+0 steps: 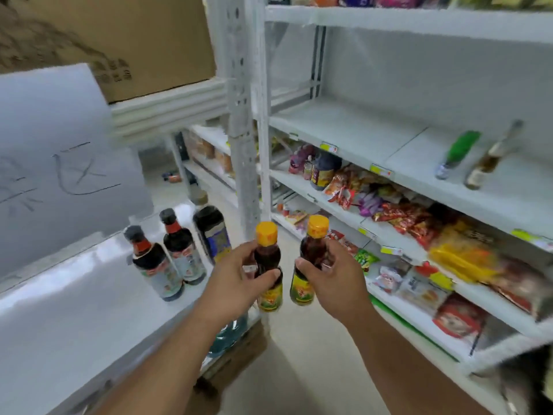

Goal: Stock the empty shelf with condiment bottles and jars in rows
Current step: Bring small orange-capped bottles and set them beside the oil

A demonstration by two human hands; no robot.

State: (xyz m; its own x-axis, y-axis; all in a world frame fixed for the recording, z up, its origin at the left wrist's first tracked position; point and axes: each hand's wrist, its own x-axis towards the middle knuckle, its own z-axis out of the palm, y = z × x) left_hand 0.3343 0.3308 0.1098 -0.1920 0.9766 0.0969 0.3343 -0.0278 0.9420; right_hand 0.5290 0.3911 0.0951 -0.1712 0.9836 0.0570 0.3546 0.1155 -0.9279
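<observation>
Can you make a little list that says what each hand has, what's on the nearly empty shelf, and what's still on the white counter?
left hand: holds a yellow-capped bottle
right hand: holds a second yellow-capped bottle
shelf: green-capped bottle and clear bottle, side by side at the right
counter: three dark bottles
lower shelves: snack packets
</observation>
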